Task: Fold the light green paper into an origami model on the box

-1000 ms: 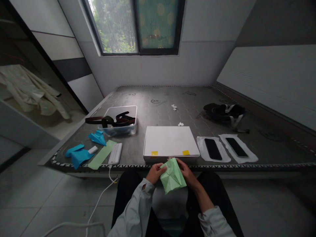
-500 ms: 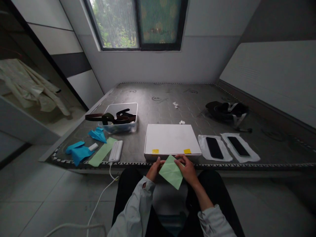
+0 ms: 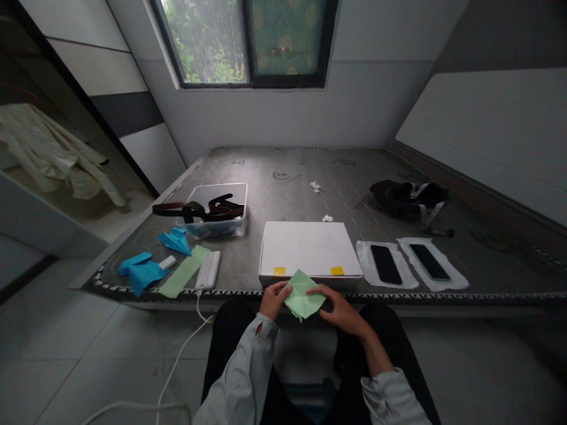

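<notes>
A folded light green paper [image 3: 302, 293] is held between both hands just in front of the white flat box [image 3: 310, 248]. My left hand [image 3: 273, 298] pinches its left edge. My right hand [image 3: 340, 307] lies over its right side, fingers closed on the paper. The paper is tilted and partly collapsed along its creases. Both hands hover above my lap, at the near edge of the grey mattress [image 3: 287, 177].
At the left lie blue folded paper pieces [image 3: 142, 273], a green paper strip [image 3: 182, 273], a white power strip [image 3: 208, 270] and a clear tub with belts [image 3: 212, 211]. Two phones [image 3: 385, 264] on white sheets lie right of the box; a dark bundle [image 3: 407, 198] sits farther back.
The green paper has been folded flatter and lifted toward the box's front edge. My right hand moved over its right side; my left hand kept its grip.
</notes>
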A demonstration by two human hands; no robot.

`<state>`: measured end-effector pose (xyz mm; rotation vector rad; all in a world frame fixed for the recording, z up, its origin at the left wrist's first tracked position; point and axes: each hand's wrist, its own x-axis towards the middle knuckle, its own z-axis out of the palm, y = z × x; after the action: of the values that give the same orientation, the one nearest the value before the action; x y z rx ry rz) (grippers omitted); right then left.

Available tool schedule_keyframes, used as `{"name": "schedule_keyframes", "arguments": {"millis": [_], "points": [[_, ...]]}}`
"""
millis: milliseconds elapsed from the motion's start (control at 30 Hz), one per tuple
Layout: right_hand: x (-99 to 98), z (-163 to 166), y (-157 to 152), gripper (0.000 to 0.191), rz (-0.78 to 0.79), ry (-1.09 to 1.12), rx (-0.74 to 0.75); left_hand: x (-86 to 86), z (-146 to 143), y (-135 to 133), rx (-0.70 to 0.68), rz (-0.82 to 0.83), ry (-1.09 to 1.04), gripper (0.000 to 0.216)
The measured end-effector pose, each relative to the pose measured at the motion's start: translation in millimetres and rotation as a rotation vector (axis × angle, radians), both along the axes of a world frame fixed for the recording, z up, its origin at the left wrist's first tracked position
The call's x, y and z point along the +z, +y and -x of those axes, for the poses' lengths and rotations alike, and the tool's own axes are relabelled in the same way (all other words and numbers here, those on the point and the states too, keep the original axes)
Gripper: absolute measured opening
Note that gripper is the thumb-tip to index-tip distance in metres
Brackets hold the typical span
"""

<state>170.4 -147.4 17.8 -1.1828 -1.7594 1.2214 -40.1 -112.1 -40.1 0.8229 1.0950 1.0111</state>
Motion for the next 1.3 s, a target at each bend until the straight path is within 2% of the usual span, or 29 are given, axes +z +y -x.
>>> {"name": "schedule_keyframes", "arguments": {"millis": [133, 467, 567, 733, 933, 1100, 1200, 1300], "points": [[-5.6, 3.5, 3.9, 0.018, 0.005, -0.023, -0.153, 1.7, -3.0, -0.6, -0.016, 0.0, 0.0, 0.062], [-24.5, 13.6, 9.1, 0.035, 0.014, -0.014, -0.457, 12.4, -7.7, -6.2, -0.062, -0.102, 0.062, 0.058], [-24.4, 12.0, 9.6, 0.046, 0.052, 0.002, -0.409, 8.1, -7.8, -7.0, -0.082, -0.116, 0.08, 0.051], [-21.6, 9.8, 9.2, 0.032, 0.114, -0.025, -0.265, 1.1, -9.8, -9.5, -0.152, -0.119, 0.097, 0.043], [-23.0, 8.5, 10.9, 0.038, 0.134, -0.045, -0.322, 10.5, -9.7, -13.3, -0.22, -0.148, 0.036, 0.056], [-26.5, 2.9, 14.5, 0.051, 0.154, 0.017, -0.37, 15.8, -6.9, -16.5, -0.292, -0.256, -0.107, 0.062], [-28.8, 1.6, 15.9, 0.058, 0.18, 0.062, -0.355, 12.7, -9.1, -18.8, -0.333, -0.338, -0.014, 0.067], [-28.2, 1.4, 16.0, 0.059, 0.187, 0.067, -0.339, 10.1, -12.6, -19.3, -0.299, -0.361, 0.134, 0.05]]}}
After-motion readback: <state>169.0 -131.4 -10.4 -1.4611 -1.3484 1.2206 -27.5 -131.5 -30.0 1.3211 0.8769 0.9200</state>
